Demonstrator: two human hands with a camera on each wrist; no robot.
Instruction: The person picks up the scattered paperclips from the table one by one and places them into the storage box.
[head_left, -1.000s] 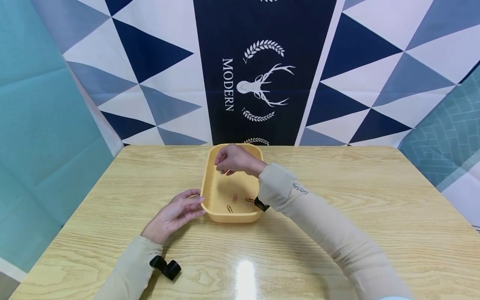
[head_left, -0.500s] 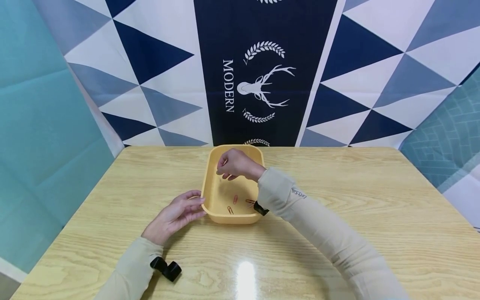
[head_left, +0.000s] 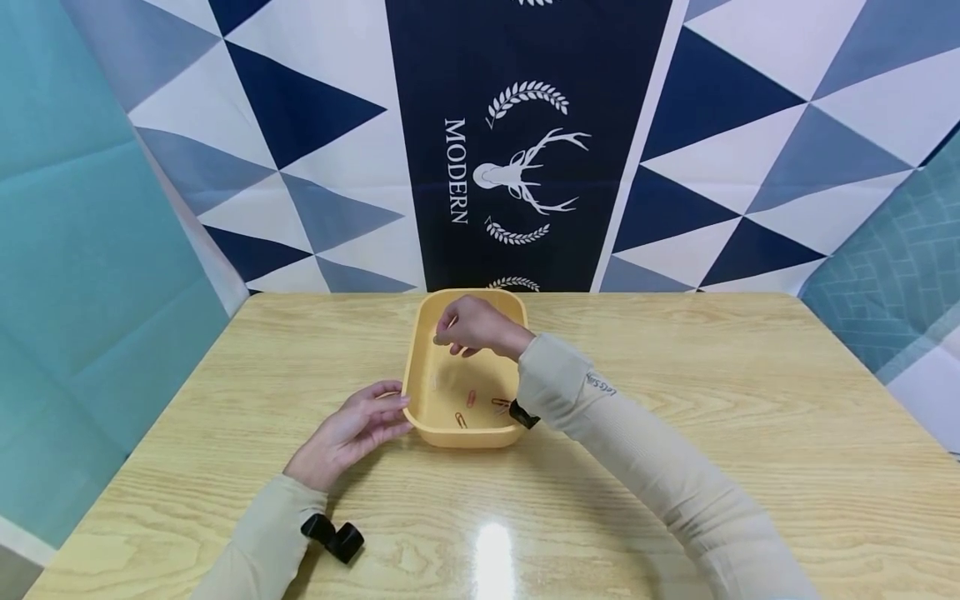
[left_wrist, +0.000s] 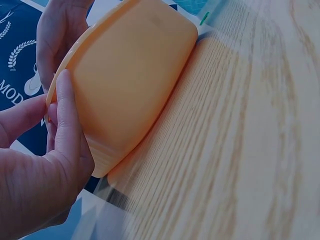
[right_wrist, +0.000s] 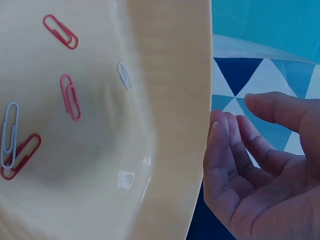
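From my remote seat, leftmost on the pale wood-grain bench (head_left: 675, 350), the left hand (head_left: 352, 429) pinches the rim of a yellow, shallow, rounded rectangular tray (head_left: 468, 438) between thumb and fingers; the tray sits on the bench near the blue-and-white patterned backdrop (head_left: 307, 108) and looks like stiff, light plastic, so I expect it to slide at a nudge; its rim is the natural hold. Inside, left to right in the right wrist view, lie a bluish-white wire paper clip (right_wrist: 9, 135) crossing over a dark red clip (right_wrist: 25, 154), a bright red clip (right_wrist: 61, 32), a pink clip (right_wrist: 70, 97) and a small white clip (right_wrist: 124, 76) near the tray's wall; I judge them nearly weightless, springy and slick, best pinched by their long sides; the crossed pair may tangle. Further right, the right hand (head_left: 476, 323) is over the tray's far part, fingers softly bent, thumb apart, and I see nothing in its hold; it hides some of the tray, while the black wrist camera (head_left: 524, 414) and beige sleeve (head_left: 645, 450) crowd the near right corner.
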